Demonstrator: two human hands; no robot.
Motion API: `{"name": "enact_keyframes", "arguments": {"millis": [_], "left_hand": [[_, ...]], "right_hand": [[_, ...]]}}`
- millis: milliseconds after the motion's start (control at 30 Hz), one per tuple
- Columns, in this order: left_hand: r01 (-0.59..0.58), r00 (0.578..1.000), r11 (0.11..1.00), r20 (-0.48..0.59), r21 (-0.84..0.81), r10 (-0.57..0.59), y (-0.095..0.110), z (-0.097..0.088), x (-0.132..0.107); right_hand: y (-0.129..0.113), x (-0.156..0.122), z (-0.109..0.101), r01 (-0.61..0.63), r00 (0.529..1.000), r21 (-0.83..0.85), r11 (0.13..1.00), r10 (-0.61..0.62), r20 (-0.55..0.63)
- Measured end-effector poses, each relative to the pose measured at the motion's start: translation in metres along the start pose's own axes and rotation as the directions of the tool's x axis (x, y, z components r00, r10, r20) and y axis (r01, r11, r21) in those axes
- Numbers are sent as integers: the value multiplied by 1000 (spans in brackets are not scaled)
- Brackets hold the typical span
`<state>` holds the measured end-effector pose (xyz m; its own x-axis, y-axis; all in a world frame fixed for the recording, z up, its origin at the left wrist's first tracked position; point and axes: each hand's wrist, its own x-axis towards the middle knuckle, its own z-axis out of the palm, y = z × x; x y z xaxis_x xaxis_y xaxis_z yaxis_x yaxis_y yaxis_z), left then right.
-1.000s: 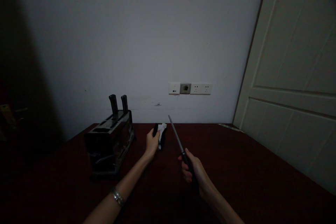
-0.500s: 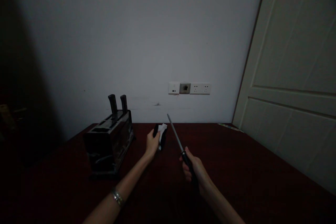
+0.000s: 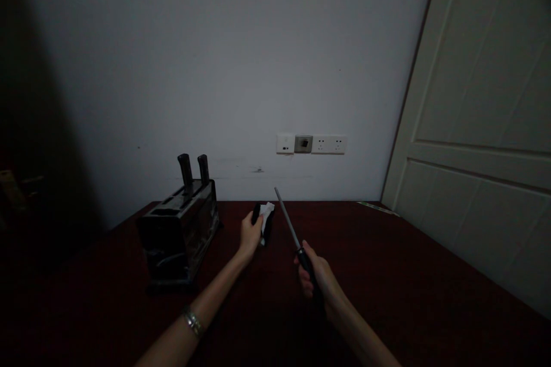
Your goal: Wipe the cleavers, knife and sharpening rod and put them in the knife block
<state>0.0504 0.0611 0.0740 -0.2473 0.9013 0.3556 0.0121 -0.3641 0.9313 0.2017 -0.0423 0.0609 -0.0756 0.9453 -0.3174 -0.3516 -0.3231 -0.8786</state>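
Observation:
My right hand (image 3: 317, 275) is wrapped round the black handle of a honing steel (image 3: 287, 219), whose thin grey rod points forward and up to the left. Ahead and to the left, my left hand (image 3: 250, 234) is closed on a dark item with white crumpled paper (image 3: 266, 219); its exact kind is hard to make out in the dim light. Left of that hand stands a dark knife block (image 3: 178, 232) with shiny sides. Two black-handled knives (image 3: 185, 170) stick up from its far slots, their blades hidden inside.
The dark red tabletop (image 3: 387, 281) runs back to a pale wall (image 3: 241, 69). Sockets and a switch (image 3: 310, 144) are set in the wall. A thin patterned strip (image 3: 377, 208) lies at the back right, near a white panelled door (image 3: 477, 195).

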Motion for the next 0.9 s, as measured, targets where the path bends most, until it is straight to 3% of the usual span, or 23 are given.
{"name": "enact_keyframes", "arguments": {"millis": [200,467,633,800,900], "left_hand": [[5,1000,1000,-13,-15,-5,-2,0,1],[-12,1000,1000,3,-13,12,-7,1,3],[-38,999,999,-23,-21,38,-8,0,5],[-167,980,986,-110,8,167,3,1,16],[-281,956,956,-61,89,287,15,9,22]], "right_hand": [[1,1,-1,13,1000,5,1000,-13,2],[7,9,-1,79,993,-48,996,-83,-82],[6,6,1,83,994,-65,994,-87,-60],[3,1,6,45,998,-65,997,-48,-44],[2,0,9,38,999,-59,998,-39,-13]]}}
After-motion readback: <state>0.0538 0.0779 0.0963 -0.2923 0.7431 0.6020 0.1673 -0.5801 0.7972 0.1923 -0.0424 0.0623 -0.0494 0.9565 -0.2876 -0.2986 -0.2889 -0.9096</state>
